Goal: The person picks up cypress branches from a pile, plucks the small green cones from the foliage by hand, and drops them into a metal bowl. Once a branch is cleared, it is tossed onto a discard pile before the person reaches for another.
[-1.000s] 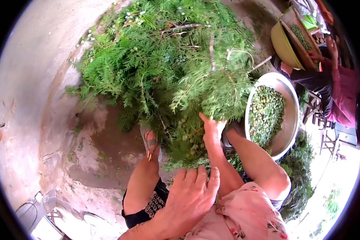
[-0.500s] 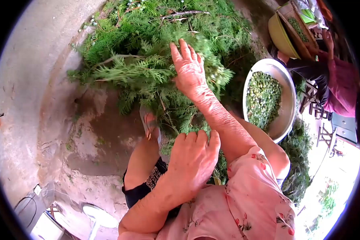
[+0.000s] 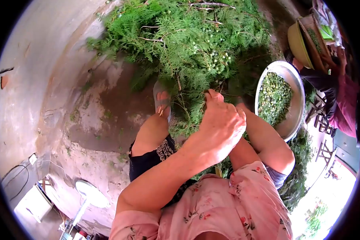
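Observation:
A large heap of green evergreen branches (image 3: 180,44) with flat, feathery sprays lies before me, with pale green seed cones (image 3: 218,58) among them. My left hand (image 3: 224,122) is closed over the near edge of the heap, fingers curled down; what they hold is hidden. Beneath it my right forearm (image 3: 244,154) reaches forward, and the left hand covers most of my right hand. Fingertips show right at the sprays between my knees. To the right, a wide metal basin (image 3: 297,92) holds many small picked green cones (image 3: 274,98).
Another person (image 3: 346,100) sits at the right beside a yellow basin (image 3: 300,46) and a woven tray (image 3: 314,38). More branches (image 3: 298,172) lie beside my right knee. At lower left stands a white fan-like stand (image 3: 90,194) near a cable (image 3: 22,176).
My right hand has drawn back from the branches toward me, under my left hand. The left hand has moved up and right over it. The view has shifted slightly.

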The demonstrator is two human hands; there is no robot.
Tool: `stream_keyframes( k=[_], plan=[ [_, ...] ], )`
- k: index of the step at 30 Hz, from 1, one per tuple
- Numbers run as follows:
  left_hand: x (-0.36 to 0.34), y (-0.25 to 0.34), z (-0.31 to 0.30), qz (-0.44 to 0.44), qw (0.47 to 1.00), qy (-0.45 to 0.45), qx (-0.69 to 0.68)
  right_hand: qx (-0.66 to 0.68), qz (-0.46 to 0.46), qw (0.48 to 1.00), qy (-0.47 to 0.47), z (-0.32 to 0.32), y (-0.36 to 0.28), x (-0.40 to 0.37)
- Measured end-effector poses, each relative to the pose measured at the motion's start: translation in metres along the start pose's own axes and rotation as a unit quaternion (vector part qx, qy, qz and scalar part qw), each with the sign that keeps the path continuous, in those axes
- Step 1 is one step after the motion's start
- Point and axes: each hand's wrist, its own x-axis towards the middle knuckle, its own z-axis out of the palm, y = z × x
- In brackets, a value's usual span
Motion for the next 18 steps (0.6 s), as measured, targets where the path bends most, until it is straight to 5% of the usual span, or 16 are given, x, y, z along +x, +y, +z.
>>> stream_keyframes(
  k=[2,3,4,6,8,10,16,18],
  plan=[
    [0.000,0.000,0.007,0.004,1.000,0.015,0.025,-0.205,0.031,0.978,0.016,0.012,0.032,0.014],
    [-0.002,-0.001,0.005,0.006,1.000,0.030,0.006,-0.176,-0.152,0.972,-0.036,-0.001,-0.013,0.037],
    [-0.001,-0.003,0.004,0.003,0.999,0.033,0.008,-0.175,-0.156,0.971,-0.037,0.000,-0.025,0.047],
    [0.001,-0.008,0.003,0.000,0.998,0.067,-0.005,-0.149,0.043,0.973,-0.171,0.005,-0.041,0.062],
    [0.000,-0.010,-0.002,-0.004,0.997,0.081,-0.014,-0.161,0.077,0.965,-0.194,0.017,-0.057,0.074],
    [-0.001,-0.012,-0.003,-0.006,0.995,0.095,-0.022,-0.119,-0.147,0.976,-0.109,0.030,-0.059,0.077],
    [-0.004,-0.019,-0.005,-0.044,0.981,0.165,-0.092,-0.039,-0.071,0.973,-0.217,0.070,-0.086,0.100],
    [-0.006,-0.023,-0.011,-0.055,0.979,0.167,-0.103,-0.084,-0.190,0.958,-0.200,0.087,-0.106,0.110]
  ],
)
